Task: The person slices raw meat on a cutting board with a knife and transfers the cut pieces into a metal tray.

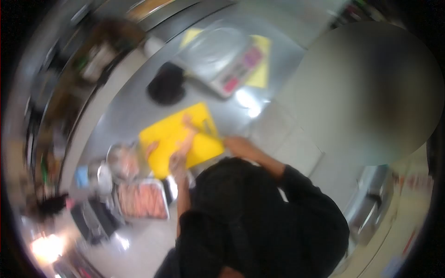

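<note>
A yellow cutting board (162,134) lies at a slant on the steel counter, with pale pink raw meat (186,141) on it. My left hand (177,163) is closed at the near edge of the board, on the lower end of a long meat strip. At the board's right edge, my right hand (235,145) is wrapped round what looks like a knife (212,135), its thin dark blade pointing left over the board. Blur hides the exact grip of both hands. A smaller meat piece (151,148) sits near the board's left edge.
Left of the board stand a bowl (123,162) with pinkish contents and a metal tray (168,214) of meat strips. A weighing scale (218,58) on a yellow sheet and a dark round object (167,84) are farther back on the steel counter (123,109).
</note>
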### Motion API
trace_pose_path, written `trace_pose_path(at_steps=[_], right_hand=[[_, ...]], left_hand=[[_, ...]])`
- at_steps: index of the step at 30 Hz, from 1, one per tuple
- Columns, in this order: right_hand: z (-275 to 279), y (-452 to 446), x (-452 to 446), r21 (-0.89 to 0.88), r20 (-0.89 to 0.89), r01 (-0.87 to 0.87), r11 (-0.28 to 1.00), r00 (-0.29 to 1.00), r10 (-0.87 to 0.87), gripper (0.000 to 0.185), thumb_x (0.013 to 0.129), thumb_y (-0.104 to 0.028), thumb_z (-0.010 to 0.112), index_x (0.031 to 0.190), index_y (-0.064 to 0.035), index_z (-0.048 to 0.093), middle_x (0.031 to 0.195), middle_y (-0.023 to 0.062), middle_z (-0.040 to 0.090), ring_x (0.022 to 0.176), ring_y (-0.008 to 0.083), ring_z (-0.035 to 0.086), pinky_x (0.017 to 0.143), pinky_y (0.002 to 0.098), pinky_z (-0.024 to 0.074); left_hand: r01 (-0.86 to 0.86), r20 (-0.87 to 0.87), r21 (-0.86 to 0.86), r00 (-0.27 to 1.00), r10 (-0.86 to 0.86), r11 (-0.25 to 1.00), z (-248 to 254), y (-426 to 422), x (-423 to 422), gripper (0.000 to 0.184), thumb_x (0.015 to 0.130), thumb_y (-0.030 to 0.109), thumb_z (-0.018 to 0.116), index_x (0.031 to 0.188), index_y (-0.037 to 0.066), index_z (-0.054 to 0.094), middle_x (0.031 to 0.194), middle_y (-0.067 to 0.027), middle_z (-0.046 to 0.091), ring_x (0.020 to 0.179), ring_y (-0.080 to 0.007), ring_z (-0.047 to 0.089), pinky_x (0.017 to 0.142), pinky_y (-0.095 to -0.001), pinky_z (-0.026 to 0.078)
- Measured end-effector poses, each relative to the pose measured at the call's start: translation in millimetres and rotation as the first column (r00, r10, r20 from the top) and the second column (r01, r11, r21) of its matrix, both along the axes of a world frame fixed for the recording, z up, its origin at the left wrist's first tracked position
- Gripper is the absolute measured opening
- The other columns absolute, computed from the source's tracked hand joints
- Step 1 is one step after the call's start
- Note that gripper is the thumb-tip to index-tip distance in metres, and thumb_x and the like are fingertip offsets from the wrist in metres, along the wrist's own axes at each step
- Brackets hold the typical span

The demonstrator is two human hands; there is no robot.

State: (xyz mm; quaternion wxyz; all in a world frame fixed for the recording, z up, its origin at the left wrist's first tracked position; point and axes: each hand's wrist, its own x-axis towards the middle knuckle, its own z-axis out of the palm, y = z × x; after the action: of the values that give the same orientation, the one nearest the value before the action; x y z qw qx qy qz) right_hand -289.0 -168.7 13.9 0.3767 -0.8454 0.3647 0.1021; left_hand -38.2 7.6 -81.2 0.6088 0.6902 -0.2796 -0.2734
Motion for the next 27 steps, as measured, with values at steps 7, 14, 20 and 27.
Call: trace_pose_path(at_steps=[7, 14, 20, 27], right_hand=[[30.8, 11.3, 26.3, -0.073, -0.072, 0.051, 0.996, 0.996, -0.056, 0.028, 0.1, -0.023, 0.048, 0.111, 0.0002, 0.059, 0.093, 0.028, 0.067, 0.091, 0.0482, 0.065, 0.084, 0.0562, 0.0503], [30.8, 27.9, 50.7, 0.007, -0.044, -0.143, 0.99, 0.989, 0.143, 0.029, 0.102, -0.027, 0.047, 0.112, -0.0004, 0.055, 0.091, 0.0316, 0.065, 0.09, 0.0516, 0.063, 0.081, 0.0581, 0.0491], [38.8, 24.9, 61.0, 0.045, -0.143, -0.212, 0.976, 0.966, 0.216, 0.03, 0.102, -0.024, 0.047, 0.117, -0.0003, 0.056, 0.099, 0.0312, 0.065, 0.093, 0.0495, 0.062, 0.084, 0.0565, 0.0476], [-5.0, 42.0, 73.8, -0.021, -0.046, -0.278, 0.96, 0.96, 0.277, 0.029, 0.099, -0.017, 0.047, 0.121, -0.0007, 0.053, 0.097, 0.0285, 0.065, 0.092, 0.0465, 0.063, 0.081, 0.0569, 0.0474]], left_hand=[[-0.26, 0.119, 0.326, 0.965, 0.234, 0.909, 12.6, 11.7, 2.4, 0.025, 0.094, 0.023, 0.068, 0.106, 0.001, 0.064, 0.09, -0.009, 0.068, 0.081, -0.0185, 0.063, 0.072, -0.0305, 0.05], [-0.314, 0.127, 0.244, 0.948, 0.291, 0.918, 6.8, 11.7, -4.9, 0.015, 0.094, 0.012, 0.068, 0.103, 0.001, 0.062, 0.086, -0.0009, 0.066, 0.075, -0.009, 0.06, 0.067, -0.0242, 0.05], [-0.28, 0.325, 0.286, 0.928, 0.183, 0.916, 37.0, 17.1, -8.5, 0.016, 0.093, 0.015, 0.068, 0.102, 0.002, 0.064, 0.085, -0.0089, 0.068, 0.073, -0.0157, 0.063, 0.067, -0.0289, 0.051], [-0.151, 0.343, 0.555, 0.937, -0.06, 0.818, 68.0, 3.9, -12.6, 0.031, 0.095, 0.031, 0.065, 0.107, 0.003, 0.068, 0.094, -0.0164, 0.071, 0.085, -0.0299, 0.069, 0.077, -0.0387, 0.053]])
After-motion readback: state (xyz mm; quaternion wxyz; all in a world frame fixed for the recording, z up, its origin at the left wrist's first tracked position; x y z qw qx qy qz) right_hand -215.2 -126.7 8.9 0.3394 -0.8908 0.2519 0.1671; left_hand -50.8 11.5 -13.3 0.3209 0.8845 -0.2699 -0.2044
